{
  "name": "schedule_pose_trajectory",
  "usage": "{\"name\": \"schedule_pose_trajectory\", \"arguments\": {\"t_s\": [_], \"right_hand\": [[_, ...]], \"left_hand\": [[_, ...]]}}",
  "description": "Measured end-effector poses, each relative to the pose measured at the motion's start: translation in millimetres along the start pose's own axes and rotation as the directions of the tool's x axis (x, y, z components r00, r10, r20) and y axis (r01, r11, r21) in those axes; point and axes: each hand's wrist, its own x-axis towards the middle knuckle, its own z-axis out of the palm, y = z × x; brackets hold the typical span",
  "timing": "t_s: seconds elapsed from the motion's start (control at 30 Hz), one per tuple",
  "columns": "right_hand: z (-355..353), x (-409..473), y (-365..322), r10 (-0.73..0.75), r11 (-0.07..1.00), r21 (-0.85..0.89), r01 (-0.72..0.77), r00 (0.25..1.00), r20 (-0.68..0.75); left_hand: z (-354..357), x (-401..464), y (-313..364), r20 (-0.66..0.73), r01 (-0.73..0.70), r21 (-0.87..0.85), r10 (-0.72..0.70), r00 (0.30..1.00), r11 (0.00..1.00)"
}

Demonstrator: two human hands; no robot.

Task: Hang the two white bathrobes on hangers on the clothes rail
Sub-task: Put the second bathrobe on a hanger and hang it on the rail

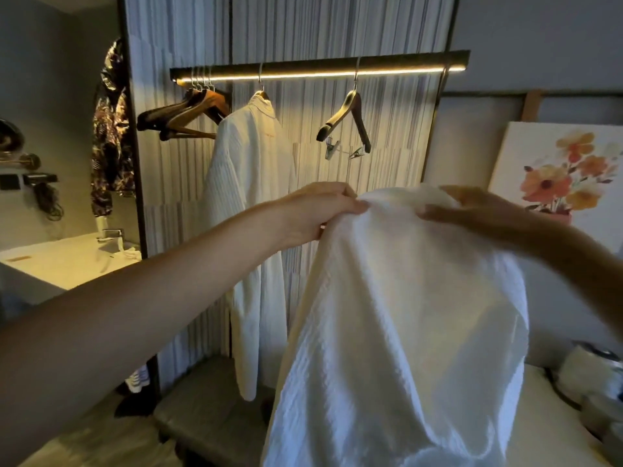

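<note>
1. Nearest you: second bathrobe, white, held up at chest height in front of you. Its length hangs straight down from the top edge and runs out of view below. Cloth looks soft and ribbed, so expect it to sag wherever you let go.

2. Your left hand is closed on the robe's top edge at the left, fingers curled, thumb on top pinching a fold. Something small shows under the palm; too small to name.

3. Your right hand is on the top edge at the right, fingers bent over the cloth. It appears to grip, but the fingertips are sunk in folds, so how firmly I cannot tell.

4. No hanger visible inside this robe. Cannot tell whether one is under the cloth.

5. The relation that counts: empty hanger hangs above and beyond the gap between your hands, slightly nearer your left. Its bar with two clips is turned obliquely, one arm pointing down-left toward you. Reach is up and forward.

6. Further left on the clothes rail: first bathrobe already hung, draping long, well apart from the empty hanger.

7. Far left of the rail: spare hangers, bunched.

8. Judgement: half done. Next, one hand must free itself to fetch the hanger while the other carries the robe.
</note>
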Motion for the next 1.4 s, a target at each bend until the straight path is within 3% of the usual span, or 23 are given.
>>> {"name": "schedule_pose_trajectory", "arguments": {"t_s": [0.07,0.17,0.23,0.3,0.4,0.5,0.6,0.67,0.73,0.8,0.9,1.07,1.17,1.23,1.27,1.3,1.33,1.37,1.4], "right_hand": [[34.5,0.8,2.7,-0.015,0.997,0.075,0.018,0.999,-0.042],[40.9,4.7,13.6,0.005,1.0,-0.008,-0.005,1.0,-0.005],[21.9,7.7,16.8,0.048,0.995,-0.088,-0.037,0.99,0.131],[10.0,13.0,13.1,0.072,0.982,-0.187,-0.031,0.972,0.222],[17.1,19.4,-0.3,0.042,0.95,-0.308,0.058,0.951,0.308],[4.3,13.4,-22.5,0.019,0.925,-0.362,0.117,0.936,0.35],[-36.6,3.4,-42.8,-0.05,0.967,-0.216,0.137,0.93,0.364],[-54.3,-3.7,-51.4,-0.091,0.988,-0.066,0.14,0.872,0.482],[-49.4,-11.5,-54.5,-0.102,0.988,-0.027,0.151,0.778,0.62],[-33.5,-12.3,-50.9,-0.08,0.979,-0.101,0.176,0.791,0.607],[-17.5,-6.1,-43.2,-0.049,0.968,-0.19,0.166,0.861,0.507],[-15.5,-6.2,-32.7,0.078,0.942,-0.324,0.085,0.885,0.458],[-18.5,-11.8,-27.6,0.137,0.932,-0.363,0.022,0.904,0.405],[-21.1,-16.5,-20.6,0.213,0.9,-0.435,-0.037,0.907,0.362],[-20.8,-19.7,-15.5,0.28,0.859,-0.506,-0.073,0.895,0.346],[-18.4,-24.0,-7.8,0.363,0.794,-0.598,-0.107,0.874,0.325],[-14.3,-26.4,1.8,0.432,0.717,-0.686,-0.121,0.85,0.302],[-9.5,-28.4,11.3,0.489,0.637,-0.761,-0.121,0.827,0.278],[-6.4,-28.1,21.7,0.516,0.568,-0.814,-0.121,0.823,0.238]], "left_hand": [[13.1,3.8,8.7,0.037,-0.042,-0.008,0.042,0.998,0.999],[8.6,2.7,8.7,0.13,0.005,0.017,-0.007,0.992,1.0],[-1.7,0.4,1.2,0.192,0.014,0.204,-0.054,0.98,0.979],[-7.4,-2.4,1.1,0.233,-0.065,0.477,-0.054,0.971,0.877],[-4.0,-5.8,11.3,0.24,-0.158,0.589,0.015,0.971,0.793],[-1.2,-10.8,23.1,0.336,-0.092,0.393,-0.05,0.941,0.915],[-6.6,-15.6,25.2,0.426,0.033,0.132,-0.087,0.9,0.991],[-8.9,-14.6,18.2,0.378,0.076,-0.102,-0.032,0.925,0.992],[-4.1,-14.5,3.7,0.273,0.063,-0.241,0.006,0.962,0.969],[6.6,-18.2,-14.1,0.269,0.036,-0.131,0.001,0.963,0.991],[32.4,-30.7,-44.9,0.419,0.029,0.027,-0.038,0.907,0.999],[56.4,-35.8,-82.6,0.388,0.077,-0.107,-0.029,0.921,0.991],[66.9,-36.5,-92.1,0.425,0.14,-0.283,-0.007,0.905,0.949],[70.3,-28.8,-86.7,0.291,0.063,-0.241,0.01,0.957,0.969],[68.6,-22.6,-80.4,0.165,-0.068,-0.054,0.076,0.983,0.996],[65.3,-16.3,-72.3,0.079,-0.234,0.245,0.221,0.972,0.941],[59.6,-9.5,-61.7,0.088,-0.397,0.539,0.419,0.904,0.743],[56.4,-6.5,-45.5,0.191,-0.51,0.717,0.57,0.799,0.476],[55.5,-7.2,-26.4,0.298,-0.557,0.791,0.636,0.712,0.254]]}}
